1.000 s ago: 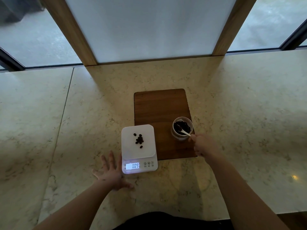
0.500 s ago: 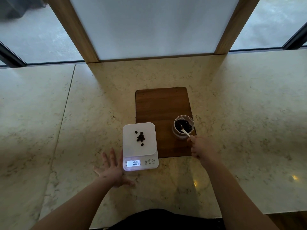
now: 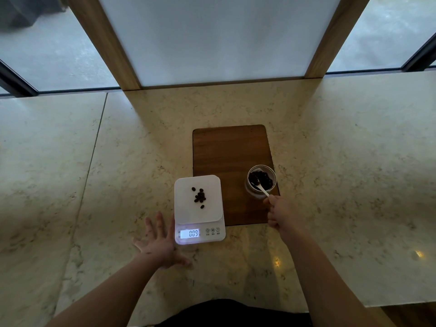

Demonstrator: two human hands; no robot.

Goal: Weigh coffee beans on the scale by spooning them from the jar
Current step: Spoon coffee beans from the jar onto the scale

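Observation:
A white digital scale (image 3: 186,215) sits on the marble counter, its lit display reading 009. Several dark coffee beans (image 3: 199,197) lie on its platform. A small clear jar (image 3: 271,172) holding more beans stands on the right side of a wooden board (image 3: 230,152). My right hand (image 3: 282,214) grips the handle of a white spoon (image 3: 260,187), whose bowl is down among the beans inside the jar. My left hand (image 3: 158,244) lies flat on the counter with fingers spread, just left of the scale's front corner.
The pale marble counter (image 3: 342,185) stretches wide on both sides, with a seam (image 3: 94,152) running down its left part. A white panel framed by wooden posts (image 3: 113,43) and glass windows stand along the back edge.
The spoon has dipped deeper into the jar and my right hand shifted slightly. The camera view moved a little. My left hand and the scale reading stay the same.

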